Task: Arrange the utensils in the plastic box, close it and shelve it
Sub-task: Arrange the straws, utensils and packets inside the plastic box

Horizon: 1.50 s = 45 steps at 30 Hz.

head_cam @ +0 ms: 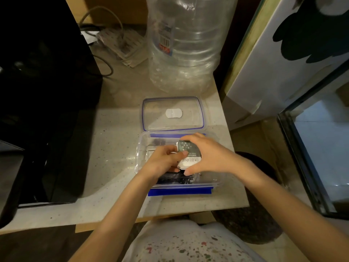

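Both hands are over the open box [217,181]: left hand [162,159] and right hand [209,154] both pinch a packet [188,150], fingers curled round it.

Both forearms are seen bare, without sleeves; a white fabric garment [188,244], speckled with small red, green and dark flecks, is worn.

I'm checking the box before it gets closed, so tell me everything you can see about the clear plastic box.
The plastic box is a clear, rectangular tub with blue latch flaps on its near and far edges. It sits open on the pale counter, its lid lying flat just behind it. Both hands reach inside, holding a small packet above dark items.
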{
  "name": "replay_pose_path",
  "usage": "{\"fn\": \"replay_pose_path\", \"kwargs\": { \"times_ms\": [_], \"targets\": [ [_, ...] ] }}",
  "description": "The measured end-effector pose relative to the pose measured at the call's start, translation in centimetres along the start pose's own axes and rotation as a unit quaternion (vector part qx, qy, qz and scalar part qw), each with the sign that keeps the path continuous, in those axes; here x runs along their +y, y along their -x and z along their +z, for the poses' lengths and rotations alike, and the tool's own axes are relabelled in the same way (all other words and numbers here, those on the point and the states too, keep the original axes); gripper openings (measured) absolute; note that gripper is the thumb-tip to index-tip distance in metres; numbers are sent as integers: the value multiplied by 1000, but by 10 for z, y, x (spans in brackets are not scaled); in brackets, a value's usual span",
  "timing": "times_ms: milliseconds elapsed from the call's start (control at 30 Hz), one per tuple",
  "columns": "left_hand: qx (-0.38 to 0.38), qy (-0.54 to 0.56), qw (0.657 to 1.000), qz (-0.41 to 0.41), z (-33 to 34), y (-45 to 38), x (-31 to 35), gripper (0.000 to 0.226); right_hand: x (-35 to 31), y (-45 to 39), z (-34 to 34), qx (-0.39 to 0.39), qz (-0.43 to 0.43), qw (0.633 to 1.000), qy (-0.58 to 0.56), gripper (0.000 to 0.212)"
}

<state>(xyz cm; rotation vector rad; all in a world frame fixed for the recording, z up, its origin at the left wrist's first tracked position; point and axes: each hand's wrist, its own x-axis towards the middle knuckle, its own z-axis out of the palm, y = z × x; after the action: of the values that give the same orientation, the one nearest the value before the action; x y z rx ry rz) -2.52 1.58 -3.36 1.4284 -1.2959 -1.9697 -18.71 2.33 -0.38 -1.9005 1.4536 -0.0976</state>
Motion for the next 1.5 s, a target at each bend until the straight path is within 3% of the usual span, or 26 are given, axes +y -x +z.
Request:
{"fn": "replay_pose_path", "kwargs": {
  "times_ms": [100, 167, 267, 400, 533, 633, 767, 1067, 1267, 1500],
  "targets": [
    [-21, -32, 999, 11, 2, -1, 2, 9, 9, -9, -23, -82, 18, 991, -102, 54],
    [-35, -40, 998, 16, 5, -2, 6, 9, 15, -17, -35, -113, 34, 986, -116, 31],
    [-54, -33, 998, 6, 9, -1, 9, 5, 19, -26, -47, -167, 61, 978, -111, 18],
    [-96, -49, 994, -4, 11, -1, 11, 13, 25, -33, -56, -189, 77, 973, -109, 18],
    [-82, -180, 980, 33, 4, -3, 10, 17, 26, -31, -62, -201, 89, 973, -72, 17],
    [-68, -307, 945, 94, 2, -6, 8, 19, 21, -29, -58, -199, 90, 975, -33, 17],
    [-82, -456, 869, 171, 14, -11, 8, 17, 16, -28, -47, -206, 88, 974, 24, 18],
    [-70, -590, 787, 164, 20, -11, 1, 15, 10, -25, -37, -246, 112, 961, 62, 18],
    [-48, -603, 782, 150, 11, -8, 0, 16, 7, -30, -26, -256, 125, 954, 95, 17],
    [-17, -567, 812, 136, 5, -8, -9, 14, 2, -31, -16, -225, 91, 946, 216, 18]
  ]
}}
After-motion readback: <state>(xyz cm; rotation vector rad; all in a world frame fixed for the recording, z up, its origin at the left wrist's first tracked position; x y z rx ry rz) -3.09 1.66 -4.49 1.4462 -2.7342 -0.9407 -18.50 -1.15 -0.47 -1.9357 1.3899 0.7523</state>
